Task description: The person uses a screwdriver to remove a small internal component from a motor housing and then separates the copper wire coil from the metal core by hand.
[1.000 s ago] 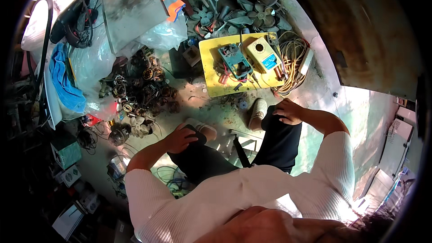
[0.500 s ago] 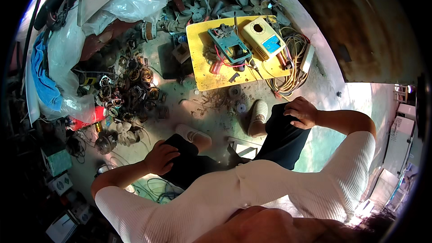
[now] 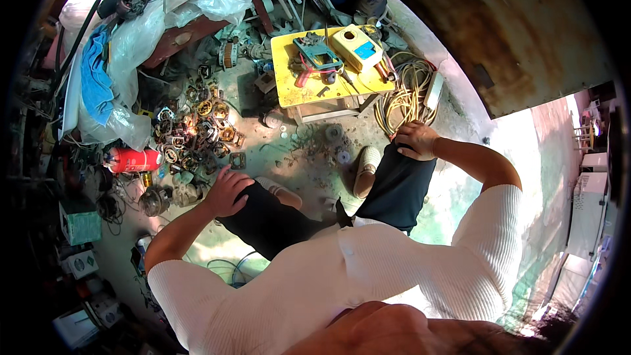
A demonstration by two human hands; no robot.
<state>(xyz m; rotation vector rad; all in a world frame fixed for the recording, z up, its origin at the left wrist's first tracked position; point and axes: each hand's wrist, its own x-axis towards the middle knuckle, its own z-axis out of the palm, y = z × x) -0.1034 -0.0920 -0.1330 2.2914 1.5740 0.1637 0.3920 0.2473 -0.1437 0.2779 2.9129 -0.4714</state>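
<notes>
The knees are what both hands are resting on: the left hand (image 3: 227, 192) is lying flat over the left knee (image 3: 263, 207), fingers spread and gripping nothing, and the right hand (image 3: 415, 140) is pressing on the right knee (image 3: 401, 174), palm down, its grip likewise empty. The person is standing bent forward in dark trousers and a white ribbed top, and the arms look to be taking the weight of the upper body, which would explain why the palms are sitting where they are. The two light shoes, the left shoe (image 3: 279, 192) and the right shoe (image 3: 366, 169), are planted apart on the stained concrete floor (image 3: 309, 158), just ahead of the knees.

Ahead of the feet a low yellow bench (image 3: 296, 92) is carrying a blue-green motor part (image 3: 317, 52) and a yellow meter box (image 3: 356, 47) with red leads, set up off the dirty floor. Just beside the bench on the person's right a coil of pale cable (image 3: 404, 92) is lying with a white power strip (image 3: 434, 89) at its edge. On the person's left a heap of small rusty metal parts (image 3: 197, 128) is spreading over the floor, near the left hand but not touching it. A red cylinder (image 3: 131, 159) is lying on its side beside the heap, and clear plastic sheeting (image 3: 138, 46) and a blue cloth (image 3: 95, 82) are draping the clutter behind.
</notes>
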